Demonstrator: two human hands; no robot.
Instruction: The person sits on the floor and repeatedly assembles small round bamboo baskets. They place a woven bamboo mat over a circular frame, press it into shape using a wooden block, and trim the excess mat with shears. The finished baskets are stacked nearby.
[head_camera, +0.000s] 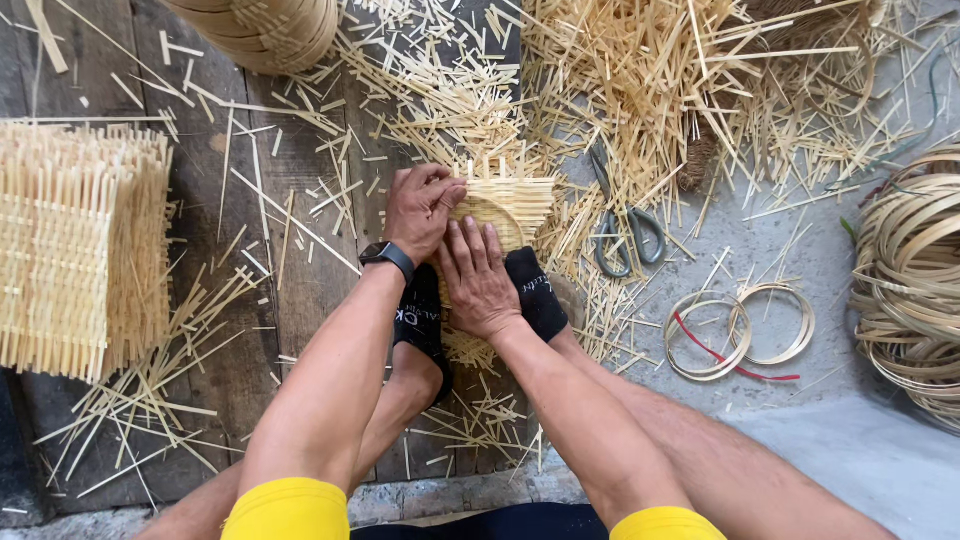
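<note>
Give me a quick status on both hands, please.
Left hand gripping woven mat edge. Right hand pressing flat on it. Scissors lie alongside, apart.

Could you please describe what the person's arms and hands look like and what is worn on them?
Both forearms are bare, with no gloves or rings visible. The left hand has a black smartwatch on a black strap at its wrist. The right hand wears nothing.

Both hands (455, 250) on woven mat (510, 200)

A small pale woven bamboo mat (505, 205) lies flat on the floor, strip ends sticking out.
</note>
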